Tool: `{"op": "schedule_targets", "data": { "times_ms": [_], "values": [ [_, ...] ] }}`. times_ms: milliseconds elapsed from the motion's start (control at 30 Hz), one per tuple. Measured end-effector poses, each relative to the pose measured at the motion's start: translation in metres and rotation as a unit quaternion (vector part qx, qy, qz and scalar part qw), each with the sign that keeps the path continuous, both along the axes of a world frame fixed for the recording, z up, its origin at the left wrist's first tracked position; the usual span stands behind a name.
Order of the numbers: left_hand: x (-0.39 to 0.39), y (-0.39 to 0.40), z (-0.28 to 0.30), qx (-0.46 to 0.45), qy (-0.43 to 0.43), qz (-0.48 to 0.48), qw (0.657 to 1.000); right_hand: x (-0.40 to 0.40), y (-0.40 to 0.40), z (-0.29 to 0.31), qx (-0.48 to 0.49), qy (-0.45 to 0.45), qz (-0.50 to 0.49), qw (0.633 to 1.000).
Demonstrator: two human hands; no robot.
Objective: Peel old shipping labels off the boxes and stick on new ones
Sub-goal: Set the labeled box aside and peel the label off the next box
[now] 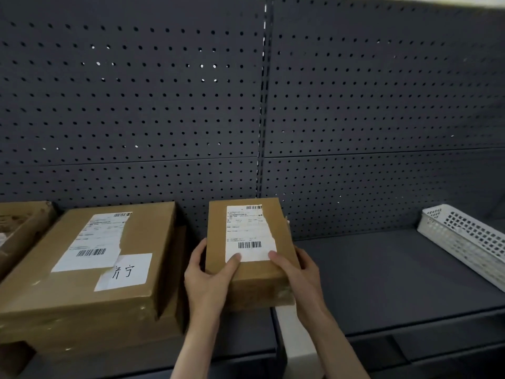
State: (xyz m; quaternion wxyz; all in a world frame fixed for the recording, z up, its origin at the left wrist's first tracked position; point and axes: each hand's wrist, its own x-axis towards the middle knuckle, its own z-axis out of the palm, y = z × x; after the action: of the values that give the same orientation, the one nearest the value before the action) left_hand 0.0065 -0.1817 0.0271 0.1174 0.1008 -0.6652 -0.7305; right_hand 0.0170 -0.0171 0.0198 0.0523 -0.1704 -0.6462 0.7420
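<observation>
- At the centre of the head view, a small cardboard box (250, 258) is held up in front of a dark shelf (396, 272), its top face tilted toward the camera.
- On that face sits a white shipping label (247, 233) with barcodes; its right edge is ragged and torn.
- The left hand (209, 280), at about 7 o'clock from the box, grasps the box's left side — its thumb lies on the label's lower left corner.
- The right hand (299, 272), at about 4 o'clock from the box, clasps the right side, with its thumb resting on the label's lower right corner.
- At 9 o'clock from the held box, a large cardboard box (90, 266) lies on the shelf, carrying its own torn barcode label (93, 242) and a white slip with handwritten characters (124, 271) that overlaps the label's lower right corner.
- Another box (19, 228) shows partly at the far left edge.
- At 3 o'clock, well apart from the hands, a white perforated plastic basket (464, 239) lies on the shelf.
- Behind everything at 12 o'clock stands a dark pegboard wall (246, 91).
</observation>
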Motion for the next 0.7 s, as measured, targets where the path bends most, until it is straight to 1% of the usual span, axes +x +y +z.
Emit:
{"op": "schedule_targets", "data": {
  "times_ms": [200,333,500,700],
  "values": [
    [0.000,0.061,-0.005,0.000,0.003,-0.028,1.000,0.011,0.056,0.001,0.019,0.001,-0.038,0.999],
    [-0.004,0.108,-0.007,0.000,0.007,-0.042,0.999,0.012,0.104,-0.003,0.010,0.002,-0.044,0.999],
    [-0.012,0.182,-0.013,0.006,0.014,-0.031,0.999,0.002,0.177,-0.007,0.009,0.008,-0.032,0.999],
    [-0.016,0.263,-0.023,0.012,0.000,-0.013,1.000,-0.007,0.262,-0.015,-0.007,-0.004,-0.012,1.000]
  ]
}}
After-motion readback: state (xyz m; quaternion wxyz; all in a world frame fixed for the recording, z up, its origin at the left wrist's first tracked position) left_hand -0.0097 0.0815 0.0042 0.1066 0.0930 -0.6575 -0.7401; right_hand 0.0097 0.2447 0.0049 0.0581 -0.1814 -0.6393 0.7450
